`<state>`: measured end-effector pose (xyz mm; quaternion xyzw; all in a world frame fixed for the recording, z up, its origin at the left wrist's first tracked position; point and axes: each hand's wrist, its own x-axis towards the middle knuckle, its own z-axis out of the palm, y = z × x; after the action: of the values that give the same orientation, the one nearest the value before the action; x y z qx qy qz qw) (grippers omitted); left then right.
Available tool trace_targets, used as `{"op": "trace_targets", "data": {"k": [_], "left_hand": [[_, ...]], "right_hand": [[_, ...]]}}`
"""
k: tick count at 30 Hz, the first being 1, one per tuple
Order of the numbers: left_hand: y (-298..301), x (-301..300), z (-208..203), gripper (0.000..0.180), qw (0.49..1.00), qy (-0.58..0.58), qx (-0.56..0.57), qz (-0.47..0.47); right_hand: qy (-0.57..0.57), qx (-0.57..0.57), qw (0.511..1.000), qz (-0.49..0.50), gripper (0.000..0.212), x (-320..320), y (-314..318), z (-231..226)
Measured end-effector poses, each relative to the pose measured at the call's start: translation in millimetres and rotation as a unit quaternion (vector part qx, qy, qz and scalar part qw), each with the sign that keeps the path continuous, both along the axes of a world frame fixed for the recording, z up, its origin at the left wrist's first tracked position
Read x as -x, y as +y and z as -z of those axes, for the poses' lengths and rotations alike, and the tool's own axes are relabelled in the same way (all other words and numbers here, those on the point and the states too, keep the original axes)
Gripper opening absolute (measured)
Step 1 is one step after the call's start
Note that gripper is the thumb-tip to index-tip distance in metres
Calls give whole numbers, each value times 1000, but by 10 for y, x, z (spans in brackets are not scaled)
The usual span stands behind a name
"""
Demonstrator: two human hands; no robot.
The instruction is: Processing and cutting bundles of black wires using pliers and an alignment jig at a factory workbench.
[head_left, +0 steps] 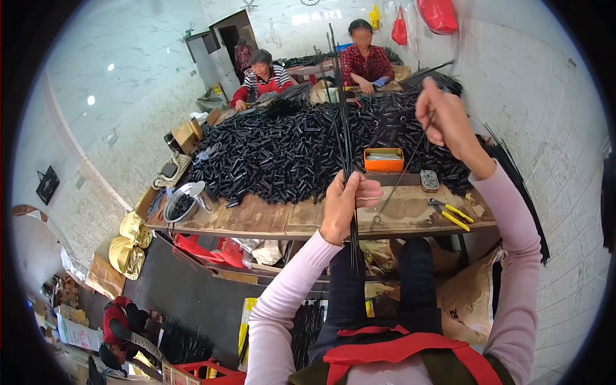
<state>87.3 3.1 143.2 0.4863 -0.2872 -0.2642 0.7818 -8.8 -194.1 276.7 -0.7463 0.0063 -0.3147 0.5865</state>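
My left hand (342, 204) is closed around a bundle of long thin black rods (345, 131), held nearly upright over the table's front edge. Their upper ends fan out above the pile, and the lower ends hang below the tabletop. Up at the right, my right hand (447, 122), slightly blurred, pinches a single thin black rod (410, 159) that slants down toward the table. Beyond both hands spreads a large heap of short black tube-like pieces (276, 147). Near my left hand stands an orange box (384, 168) with pale contents.
On the wooden table (256, 216) lie yellow-handled pliers (452, 215), a small tin (429, 181) and a metal bowl (181, 206). More long rods (520, 183) lean at the right edge. Two people, one in a red apron (273, 85), one in a checked shirt (367, 66), work across the heap.
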Motion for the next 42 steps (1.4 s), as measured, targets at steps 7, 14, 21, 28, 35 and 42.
{"op": "trace_targets", "data": {"k": [7,14,21,28,35,42], "left_hand": [[19,325,-33,26,999,13,-33,38],[195,589,-26,26,989,70,-43,125],[294,663,130,63,944,103,-2,314],[146,519,-57,57,932,146,48,328],[218,806,-164,51,958,116,60,255],[334,761,-141,43,965,152,86,194]], "right_hand": [[224,-74,956,-174,60,-431,200,676],[72,86,993,22,52,-220,-598,340],[10,-238,934,-266,39,-495,-116,167],[81,-173,931,-310,28,-75,26,333],[61,24,997,-28,32,327,168,370],[321,148,917,-184,27,1238,599,1008]]}}
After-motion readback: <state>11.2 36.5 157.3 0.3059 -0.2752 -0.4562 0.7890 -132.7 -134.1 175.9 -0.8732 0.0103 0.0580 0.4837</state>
